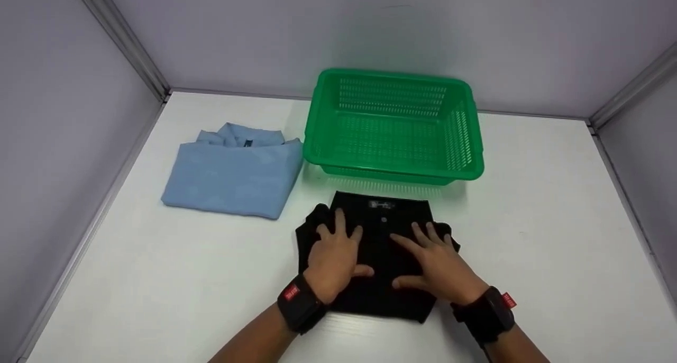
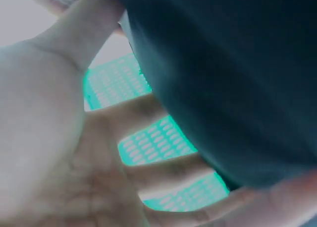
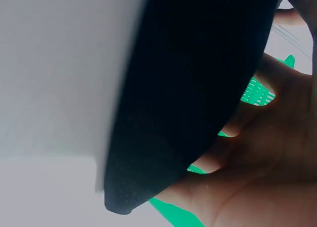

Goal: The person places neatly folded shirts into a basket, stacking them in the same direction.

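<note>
White table (image 1: 550,220), 3 greyish walls (image 1: 238,40), black garment (image 1: 377,249)

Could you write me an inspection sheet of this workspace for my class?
Surface: smooth white table.
Job's things: black fabric garment, pale label near its far edge.
Clutter (untouched items): folded light-blue fabric shirt, left of green rectangular slotted plastic basket.
Grippers: left hand and right hand, fingers spread over the garment.
Cables: none recognisable; dark strip below right black wristband unclear.
Surroundings: pale walls, grey metal corner posts.
</note>
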`<action>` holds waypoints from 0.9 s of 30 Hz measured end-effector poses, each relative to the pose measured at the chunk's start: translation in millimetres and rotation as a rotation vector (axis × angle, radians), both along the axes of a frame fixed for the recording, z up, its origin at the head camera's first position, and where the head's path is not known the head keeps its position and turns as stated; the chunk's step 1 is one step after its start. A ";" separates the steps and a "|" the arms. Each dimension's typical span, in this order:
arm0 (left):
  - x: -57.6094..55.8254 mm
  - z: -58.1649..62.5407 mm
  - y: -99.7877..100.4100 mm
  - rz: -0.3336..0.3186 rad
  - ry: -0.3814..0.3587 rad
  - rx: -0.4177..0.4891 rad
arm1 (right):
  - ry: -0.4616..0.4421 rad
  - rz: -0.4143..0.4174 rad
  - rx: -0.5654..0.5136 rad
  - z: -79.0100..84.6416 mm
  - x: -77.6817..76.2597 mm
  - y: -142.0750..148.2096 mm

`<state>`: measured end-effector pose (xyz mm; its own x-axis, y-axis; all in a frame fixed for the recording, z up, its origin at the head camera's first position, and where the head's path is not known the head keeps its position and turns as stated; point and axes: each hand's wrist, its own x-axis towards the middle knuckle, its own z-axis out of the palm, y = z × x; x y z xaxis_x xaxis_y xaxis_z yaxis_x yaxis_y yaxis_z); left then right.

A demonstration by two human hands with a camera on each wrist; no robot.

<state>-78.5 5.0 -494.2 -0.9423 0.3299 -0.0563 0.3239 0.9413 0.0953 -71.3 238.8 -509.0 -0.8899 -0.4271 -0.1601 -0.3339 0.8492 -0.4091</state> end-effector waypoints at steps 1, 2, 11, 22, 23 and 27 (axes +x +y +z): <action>0.2 0.7 -3.6 -0.016 0.003 -0.005 | -0.002 -0.005 -0.003 -0.4 0.1 -0.5; 0.1 1.5 -6.9 -0.035 0.002 -0.012 | -0.006 -0.014 -0.007 -0.7 0.2 -0.9; -1.0 7.7 -23.0 -0.130 0.098 -0.150 | -0.057 -0.052 0.013 4.3 -3.0 -5.0; -14.0 4.4 -20.6 -0.194 -0.042 0.024 | -0.083 -0.042 0.039 8.7 -17.7 -6.0; -16.1 4.9 -21.2 -0.191 -0.084 0.037 | -0.087 -0.047 0.032 8.0 -18.7 -6.7; -22.8 5.5 -22.7 -0.193 -0.178 0.053 | -0.087 -0.066 0.006 6.5 -19.6 -9.8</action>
